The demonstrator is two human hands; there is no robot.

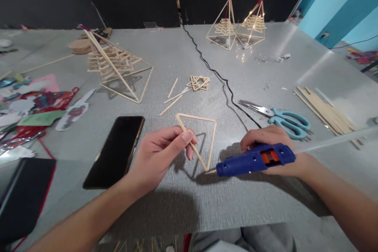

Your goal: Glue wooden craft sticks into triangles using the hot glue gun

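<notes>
A grey, brushed-looking tabletop [189, 212] spreads under and around both hands. The largest build on it, a pale stick pyramid [118, 76] with a ladder of crosspieces inside, stands beyond the left hand [161, 151] and to its left. Two smaller stick pyramids [229, 21] with red-wrapped tips stand far beyond the right hand [271, 138], small lights glowing on the right-hand one.

A blue plastic glue gun [251, 161] with a clear glue stick [333, 139] sticking out of its rear is gripped in the right hand, fingers closed round it. Left of the left hand lies a black smartphone [115, 151], screen dark. Just beyond the right hand are light-blue-handled metal scissors [277, 116], blades parted slightly.

The left hand is closed, pinching one side of a triangular wooden stick frame [212, 141] between thumb and fingers. The frame sits between the hands, its near corner at the gun's metal nozzle [211, 171]; whether they touch is unclear. Beyond the left hand, slightly right, lies a small six-pointed stick star [200, 83], with loose short sticks [171, 105] nearer to that hand.
</notes>
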